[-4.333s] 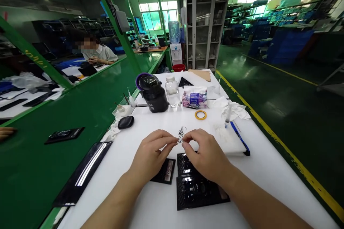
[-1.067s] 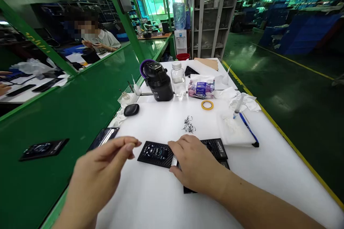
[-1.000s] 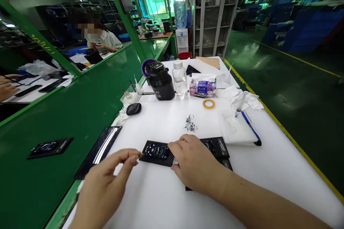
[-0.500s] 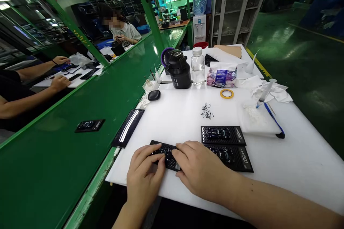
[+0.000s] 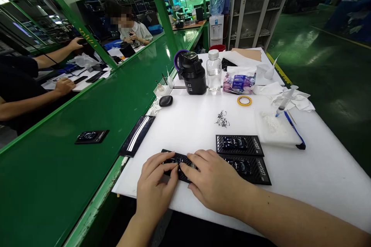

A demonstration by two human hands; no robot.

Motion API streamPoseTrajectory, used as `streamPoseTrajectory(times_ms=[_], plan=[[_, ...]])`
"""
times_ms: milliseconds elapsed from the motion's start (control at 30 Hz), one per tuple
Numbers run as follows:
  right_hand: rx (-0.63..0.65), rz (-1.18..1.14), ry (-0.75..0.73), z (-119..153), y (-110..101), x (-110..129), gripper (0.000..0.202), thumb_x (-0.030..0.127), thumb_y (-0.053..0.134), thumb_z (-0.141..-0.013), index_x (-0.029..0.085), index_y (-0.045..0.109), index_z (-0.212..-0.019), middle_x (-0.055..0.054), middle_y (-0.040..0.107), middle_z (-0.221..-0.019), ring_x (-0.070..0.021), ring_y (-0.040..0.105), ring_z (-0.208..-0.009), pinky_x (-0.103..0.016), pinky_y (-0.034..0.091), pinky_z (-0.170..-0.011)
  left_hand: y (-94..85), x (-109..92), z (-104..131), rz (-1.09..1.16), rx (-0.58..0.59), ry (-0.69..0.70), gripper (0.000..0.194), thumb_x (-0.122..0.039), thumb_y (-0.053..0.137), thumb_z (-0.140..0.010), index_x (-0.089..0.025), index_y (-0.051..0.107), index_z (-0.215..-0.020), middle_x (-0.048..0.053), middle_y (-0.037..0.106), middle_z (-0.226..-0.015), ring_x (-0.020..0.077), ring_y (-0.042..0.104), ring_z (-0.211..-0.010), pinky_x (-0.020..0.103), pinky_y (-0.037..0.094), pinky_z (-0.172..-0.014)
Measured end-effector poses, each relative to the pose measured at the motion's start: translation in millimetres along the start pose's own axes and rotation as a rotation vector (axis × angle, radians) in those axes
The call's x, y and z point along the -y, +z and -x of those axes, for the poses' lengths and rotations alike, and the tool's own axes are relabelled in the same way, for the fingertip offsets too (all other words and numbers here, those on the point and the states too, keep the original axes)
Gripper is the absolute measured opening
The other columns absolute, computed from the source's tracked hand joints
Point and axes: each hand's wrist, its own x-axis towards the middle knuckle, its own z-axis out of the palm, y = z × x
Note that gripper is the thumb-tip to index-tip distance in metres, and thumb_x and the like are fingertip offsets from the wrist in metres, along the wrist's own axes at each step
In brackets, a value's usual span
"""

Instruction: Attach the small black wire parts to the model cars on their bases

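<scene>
Low on the white table, a dark model car on a black textured base plate (image 5: 185, 177) lies between my two hands, which cover much of it. My left hand (image 5: 156, 183) pinches the car's left end, thumb and index finger close together. From the right, my right hand (image 5: 213, 181) presses curled fingertips onto the car and the plate. Whether a small part sits between the fingertips is hidden. Right behind my right hand lie two more model cars on black plates, a far one (image 5: 239, 144) and a nearer one (image 5: 259, 171), partly covered by the hand.
Small black strips (image 5: 222, 119) lie mid-table. Beyond are yellow tape (image 5: 244, 100), a syringe (image 5: 285, 102), a clear bottle (image 5: 213, 73) and a black jug (image 5: 193, 75). A glossy dark panel (image 5: 137, 135) borders the green conveyor (image 5: 58, 177), which carries another model car (image 5: 92, 136). Co-workers sit across.
My right fingertips have shifted slightly left along the car, closer to my left thumb. The model car on the conveyor appears further left. A co-worker's far arm has risen.
</scene>
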Motion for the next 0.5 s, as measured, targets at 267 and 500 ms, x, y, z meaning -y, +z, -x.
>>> streamPoseTrajectory(times_ms=[267, 500], plan=[[0.03, 0.056, -0.014, 0, 4, 2, 0.043, 0.025, 0.056, -0.097, 0.01, 0.053, -0.137, -0.018, 0.057, -0.127, -0.0325, 0.051, -0.113, -0.046, 0.045, -0.093, -4.1, 6, -7, 0.133, 0.159, -0.316, 0.013, -0.026, 0.062, -0.089, -0.025, 0.062, -0.102, 0.005, 0.058, -0.132, 0.0264, 0.052, -0.126, 0.051, 0.043, -0.107], [0.041, 0.13, -0.029, -1, 7, 6, 0.047, 0.021, 0.052, -0.095, 0.007, 0.051, -0.141, -0.022, 0.055, -0.131, -0.0339, 0.052, -0.111, -0.046, 0.046, -0.089, -6.9, 6, -16, 0.223, 0.271, -0.477, 0.044, -0.03, 0.057, -0.088, -0.026, 0.052, -0.132, 0.009, 0.052, -0.139, 0.0277, 0.045, -0.134, 0.055, 0.034, -0.116]])
